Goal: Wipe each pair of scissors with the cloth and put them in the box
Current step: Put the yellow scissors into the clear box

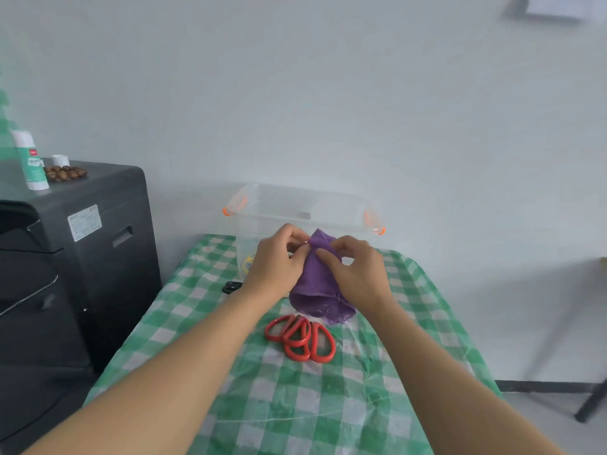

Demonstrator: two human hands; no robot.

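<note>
Both hands hold a purple cloth (318, 290) above the table, in front of the clear plastic box (305, 205) with orange clips. My left hand (279, 261) pinches the cloth's top edge, and my right hand (354, 270) grips it from the right. Two red-handled pairs of scissors (300, 336) lie on the table just below the cloth, their blades hidden under it. A black scissor handle (232, 286) peeks out beside my left wrist. Something yellow (247, 263) shows through the box wall at the bottom left.
The table carries a green and white checked cover (295, 405). A dark grey printer (75, 257) stands to the left, with a glue stick (31, 159) and a brown bead bracelet (65, 173) on top. A white wall lies behind.
</note>
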